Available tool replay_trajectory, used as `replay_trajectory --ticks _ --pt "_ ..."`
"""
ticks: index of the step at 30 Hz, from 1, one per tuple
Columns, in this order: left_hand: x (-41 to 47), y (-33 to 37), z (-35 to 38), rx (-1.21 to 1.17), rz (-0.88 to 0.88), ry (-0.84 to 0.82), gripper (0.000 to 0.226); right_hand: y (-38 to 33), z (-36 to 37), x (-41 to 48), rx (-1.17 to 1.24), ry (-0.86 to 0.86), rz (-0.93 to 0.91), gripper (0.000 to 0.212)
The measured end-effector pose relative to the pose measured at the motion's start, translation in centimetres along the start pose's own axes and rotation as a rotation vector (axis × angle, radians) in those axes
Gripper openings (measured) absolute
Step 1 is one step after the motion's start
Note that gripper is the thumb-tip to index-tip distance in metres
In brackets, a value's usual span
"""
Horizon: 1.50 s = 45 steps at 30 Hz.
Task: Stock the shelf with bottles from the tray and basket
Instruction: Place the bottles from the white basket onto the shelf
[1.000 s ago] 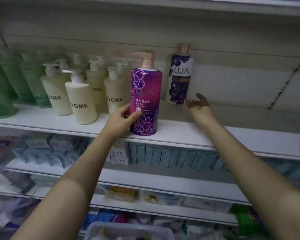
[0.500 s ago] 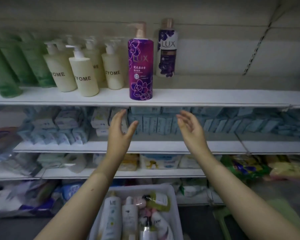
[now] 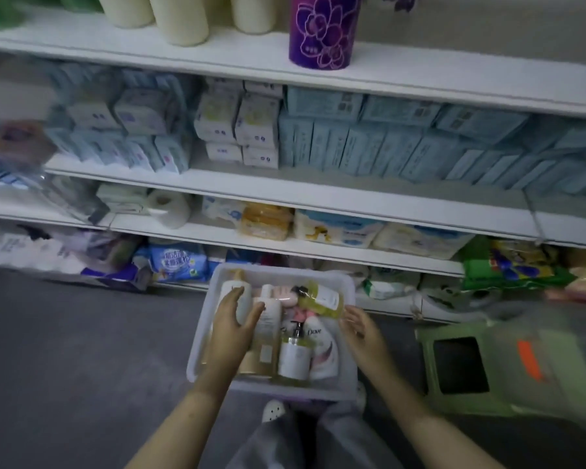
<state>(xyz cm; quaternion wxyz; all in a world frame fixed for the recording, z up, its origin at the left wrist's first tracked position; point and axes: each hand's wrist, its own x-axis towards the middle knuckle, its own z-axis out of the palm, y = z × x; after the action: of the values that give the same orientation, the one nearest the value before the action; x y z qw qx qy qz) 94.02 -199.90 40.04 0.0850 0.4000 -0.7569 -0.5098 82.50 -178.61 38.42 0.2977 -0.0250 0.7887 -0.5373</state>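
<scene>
Left hand (image 3: pixel 232 319) spread round the white bottle (image 3: pixel 242 301) in the tray (image 3: pixel 285 269) — close firmly, lift straight up. Right hand (image 3: pixel 361 328), fingers loose and empty, just beside the yellow bottle (image 3: pixel 322 301) — steady its neighbours.

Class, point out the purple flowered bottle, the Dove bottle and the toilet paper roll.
purple flowered bottle (image 3: pixel 322 32), head view, flower-printed front.
Dove bottle (image 3: pixel 325 353), head view, white front below the logo.
toilet paper roll (image 3: pixel 175 214), head view, its wound side.
</scene>
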Motion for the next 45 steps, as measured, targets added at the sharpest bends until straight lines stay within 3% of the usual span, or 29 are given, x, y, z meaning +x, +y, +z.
replay_trajectory --ticks 4,7,11,14,17,19,22,26,35,38,40,45 --pt "0.3 -2.9 1.2 0.031 -0.169 0.018 0.063 2.8 -0.4 1.4 -0.065 -0.045 0.128 0.038" --pt "1.1 -5.5 1.5 -0.012 -0.261 0.012 0.076 4.1 -0.3 2.1 -0.118 -0.065 0.160 0.041" --pt "2.3 -8.0 2.2 -0.087 -0.343 0.005 0.067 5.5 0.5 3.2 -0.165 -0.096 0.199 0.035" --pt "3.4 -10.4 2.3 -0.148 -0.413 0.008 0.087 6.3 0.5 4.0 -0.145 -0.032 0.202 0.031" --pt "4.7 -13.6 2.5 -0.149 -0.457 0.002 0.085 6.7 0.0 4.5 -0.125 0.014 0.237 0.033" --pt "4.9 -12.9 2.3 -0.129 -0.497 -0.012 0.081 7.1 -0.2 4.6 -0.120 0.021 0.263 0.035" --pt "5.2 -12.0 2.4 -0.091 -0.528 -0.036 0.041 7.5 -0.4 4.6 -0.115 0.044 0.297 0.035" --pt "5.9 -11.9 2.5 -0.088 -0.603 -0.060 0.026 7.7 -0.2 4.6 -0.077 0.084 0.320 0.033" --pt "6.5 -10.7 2.7 -0.227 -0.717 -0.192 0.028 7.4 0.8 3.3 -0.022 0.052 0.314 0.019" --pt "5.3 -8.6 3.3 -0.428 -0.772 -0.172 0.028 6.6 0.9 2.9 0.029 0.068 0.321 0.018" --pt "4.1 -7.5 3.2 -0.578 -0.804 -0.149 0.042 5.8 1.0 2.5 0.088 0.073 0.345 0.020" --pt "-0.2 -5.2 3.1 -0.677 -0.728 -0.211 0.046 2.4 1.3 1.8 0.216 -0.013 0.396 0.027"
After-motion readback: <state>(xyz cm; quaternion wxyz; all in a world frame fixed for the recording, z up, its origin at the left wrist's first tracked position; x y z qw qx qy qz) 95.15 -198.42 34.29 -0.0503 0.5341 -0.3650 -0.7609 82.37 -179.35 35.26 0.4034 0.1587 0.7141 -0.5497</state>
